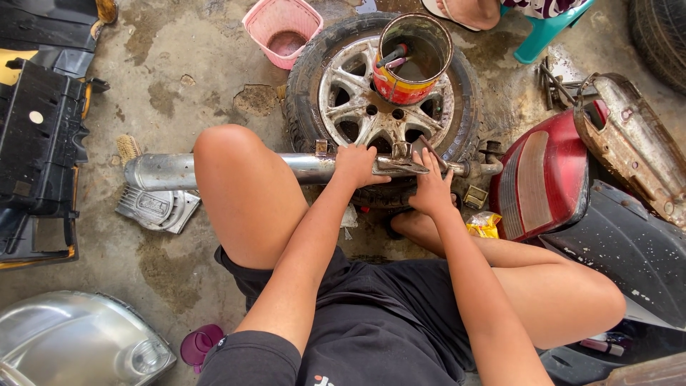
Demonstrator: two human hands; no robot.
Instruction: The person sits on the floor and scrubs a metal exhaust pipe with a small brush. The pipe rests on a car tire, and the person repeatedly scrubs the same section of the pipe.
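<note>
While the person sits on the concrete floor [179, 86] with knees apart, both hands work on a long metal exhaust pipe [214, 170] that lies crosswise over the near edge of a wheel [371, 107]. The left hand [355, 166] is closed around the pipe near its middle, fingers wrapped over the top. The right hand [431, 187] rests just right of it with fingers spread partly open, touching a bracket [400, 166] on the pipe and a thin dark tool [433, 153]; whether it truly grips the tool cannot be told. The pipe's fat muffler end points left, past the left knee, above a small grey cover [158, 207] and a brush [128, 149]. The thin end reaches right, near a red tail-light panel [543, 179]. The wheel lies flat, silver spokes up, and a rusty can [413, 57] with a brush handle in it stands on the hub. A pink basket [282, 28] sits just beyond the wheel to the left. A black plastic panel [39, 136] lies far left, a headlight [78, 339] at bottom left, a purple cup [201, 344] beside the thigh. A yellow packet [484, 224] lies near the right forearm. Another person's foot [464, 11] and a teal stool [547, 28] show at the top edge.
</note>
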